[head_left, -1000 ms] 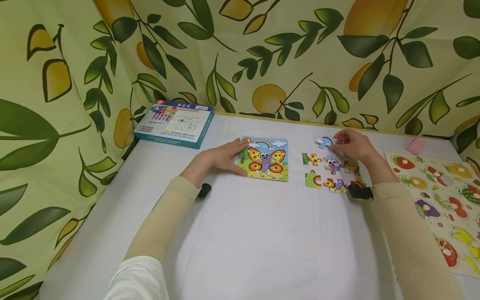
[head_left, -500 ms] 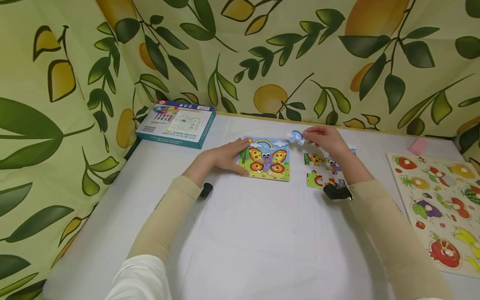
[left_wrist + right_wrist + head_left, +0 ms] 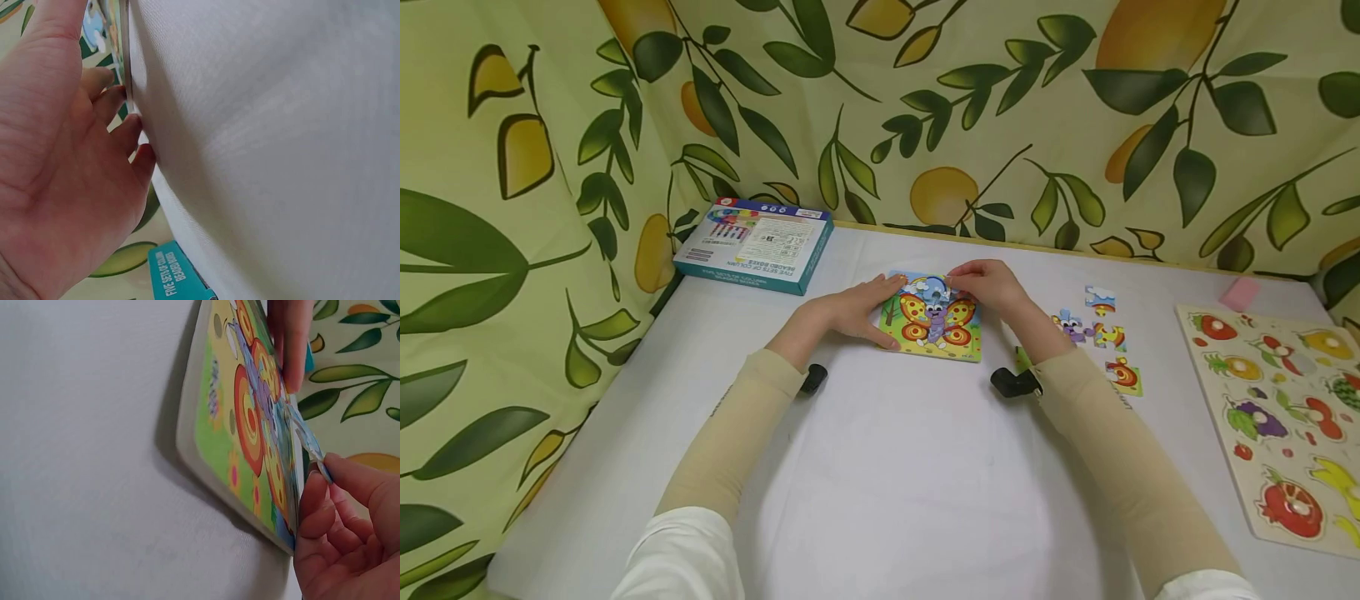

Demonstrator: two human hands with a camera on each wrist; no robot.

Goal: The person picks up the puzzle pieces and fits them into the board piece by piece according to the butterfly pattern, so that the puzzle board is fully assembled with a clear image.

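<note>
A square butterfly puzzle board [image 3: 934, 332] lies on the white table in the head view. My left hand [image 3: 857, 312] rests along its left side, fingers extended at the far corner and thumb at the near one. In the left wrist view, the fingertips of the left hand [image 3: 81, 169] are right at the board's edge. My right hand [image 3: 988, 286] pinches a blue rainbow puzzle piece [image 3: 307, 439] between thumb and forefinger. The piece is tilted close over the board's far edge, overlapping the printed rainbow. Its pinched end is partly hidden by the fingertips.
Several loose puzzle pieces, including a purple one [image 3: 1072, 327], lie right of the board, some hidden by the right forearm. A teal-edged box [image 3: 752, 246] stands back left. A fruit peg board [image 3: 1217, 396] and a pink block [image 3: 1239, 294] are at right. Patterned cloth hangs behind.
My right hand has carried the rainbow piece leftward from the loose pieces to the far part of the puzzle board. The left hand has stayed at the board's left side.
</note>
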